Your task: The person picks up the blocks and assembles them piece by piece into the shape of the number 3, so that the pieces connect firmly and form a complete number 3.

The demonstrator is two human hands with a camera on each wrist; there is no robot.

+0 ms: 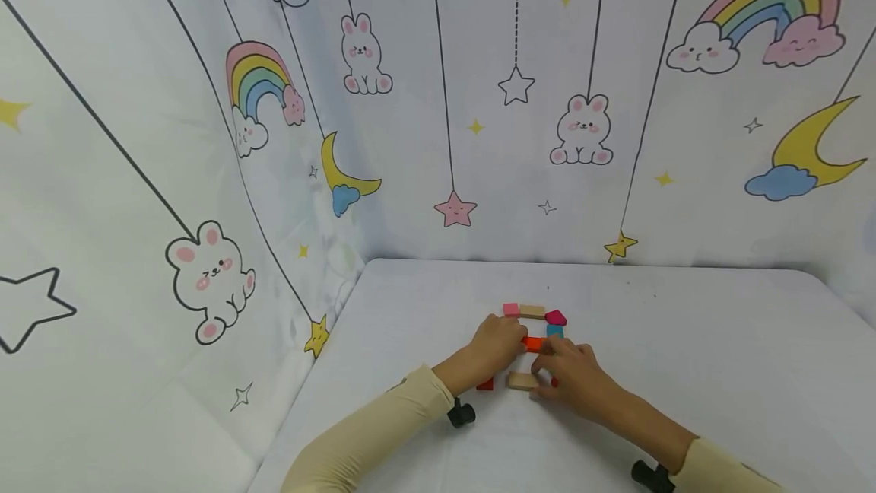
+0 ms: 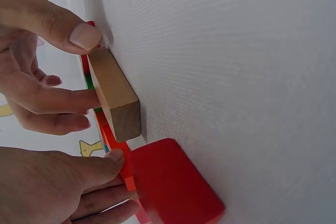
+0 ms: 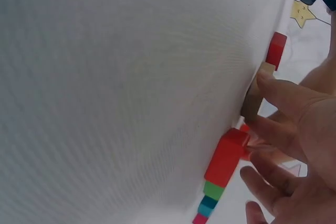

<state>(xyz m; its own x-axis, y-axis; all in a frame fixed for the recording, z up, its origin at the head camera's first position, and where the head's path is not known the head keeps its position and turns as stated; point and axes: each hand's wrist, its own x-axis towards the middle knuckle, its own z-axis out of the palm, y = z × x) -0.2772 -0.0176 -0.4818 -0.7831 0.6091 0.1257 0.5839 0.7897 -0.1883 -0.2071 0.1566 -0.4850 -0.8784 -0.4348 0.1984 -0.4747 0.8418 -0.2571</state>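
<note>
My right hand (image 1: pixel 578 379) pinches a plain wooden block (image 1: pixel 523 381) between thumb and finger, close over the white table. Its thumb lies on one face of the wooden block (image 3: pixel 254 95) in the right wrist view. My left hand (image 1: pixel 494 345) is farther back, its thumb and fingers on an orange-red block (image 1: pixel 533 345). In the left wrist view that thumb presses the orange-red block (image 2: pixel 126 169) behind a larger red block (image 2: pixel 176 182). Another red block (image 3: pixel 227 157), a green block (image 3: pixel 213 190) and a blue block (image 3: pixel 207 205) line up beside my right hand.
At the back of the layout lie a pink block (image 1: pixel 511 310), another wooden block (image 1: pixel 532 312) and a crimson angled block (image 1: pixel 556 318). White fabric (image 1: pixel 411 135) with cartoon drawings hangs behind and left of the table (image 1: pixel 684 348). Black mounts (image 1: pixel 461 413) sit under both wrists.
</note>
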